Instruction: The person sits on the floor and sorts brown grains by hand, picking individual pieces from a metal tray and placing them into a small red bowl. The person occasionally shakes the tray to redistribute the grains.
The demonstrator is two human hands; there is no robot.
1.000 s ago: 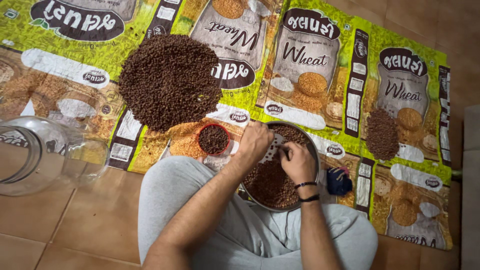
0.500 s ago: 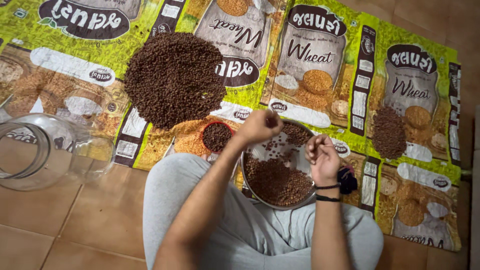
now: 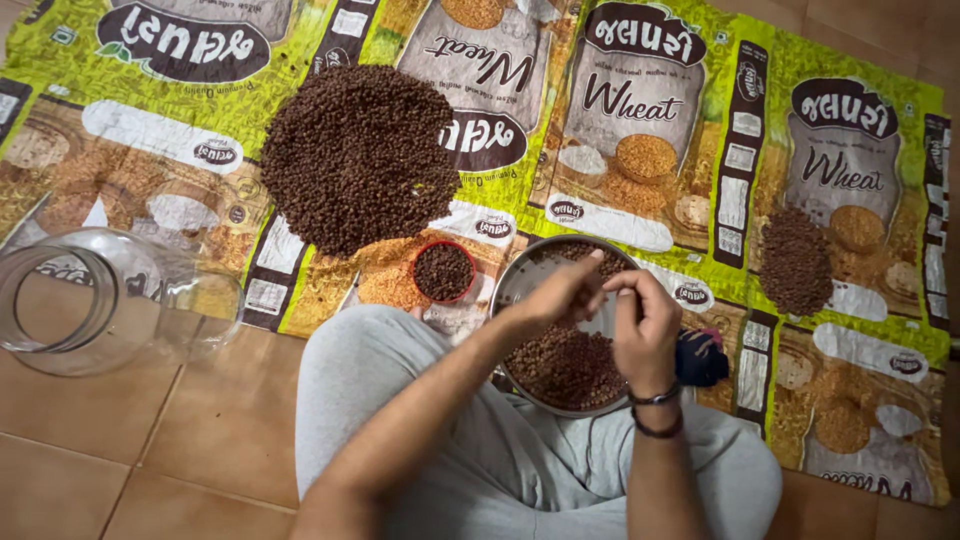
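Back over the pan [image 3: 506, 292] after half a second apart: left hand [image 3: 560, 296] down from a raised fist, right hand [image 3: 645, 325] in from the pan's right edge, now meeting close above the bare metal at the far side. Left fingertips drawn to a narrow pinch (too small to tell if a grain sits between them). Right fingers curled inward, grip impossible to read.

Rests on the crossed legs, mouth up, just beside a red bowl [image 3: 443, 272] of the same brown grains [image 3: 565, 372]. Being round, shows no long axis. Grains banked toward the near rim, steel cleared toward the far one.

Beyond, on flattened sacks [image 3: 150, 130]: a big heap [image 3: 358, 155] and, well apart to the right, a small heap [image 3: 795, 262]. At left, a glass jar [image 3: 100, 300] on its side.
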